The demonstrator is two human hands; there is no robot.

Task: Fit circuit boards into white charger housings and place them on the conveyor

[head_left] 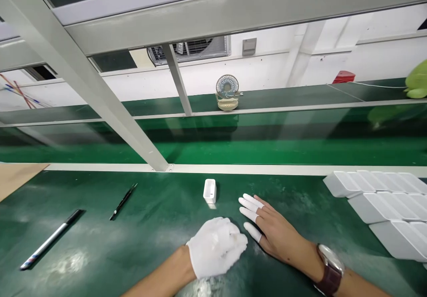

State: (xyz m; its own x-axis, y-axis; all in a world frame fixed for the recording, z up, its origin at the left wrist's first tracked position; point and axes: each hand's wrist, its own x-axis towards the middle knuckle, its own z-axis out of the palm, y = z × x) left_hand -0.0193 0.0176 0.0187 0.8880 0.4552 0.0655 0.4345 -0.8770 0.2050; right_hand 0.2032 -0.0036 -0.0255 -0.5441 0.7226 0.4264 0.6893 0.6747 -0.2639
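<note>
My left hand (217, 247), in a white glove, rests on the green tabletop with its fingers curled in together. No object shows in it, though its palm side faces away from view. My right hand (267, 226) lies flat beside it, fingers stretched out and white finger cots over several fingertips; it holds nothing. The two hands are close but apart. Just beyond them a small white open-topped rectangular case (210, 191) stands on the table, touched by neither hand. A wristwatch (330, 268) with a dark strap is on my right wrist.
At left lie a marker pen (51, 240) and black tweezers (123, 202), near a brown sheet (20, 177). Rows of white trays (387, 208) stand at right. A metal post (110, 106) rises from the table's back edge. Behind, a small fan (227, 92) stands on a ledge.
</note>
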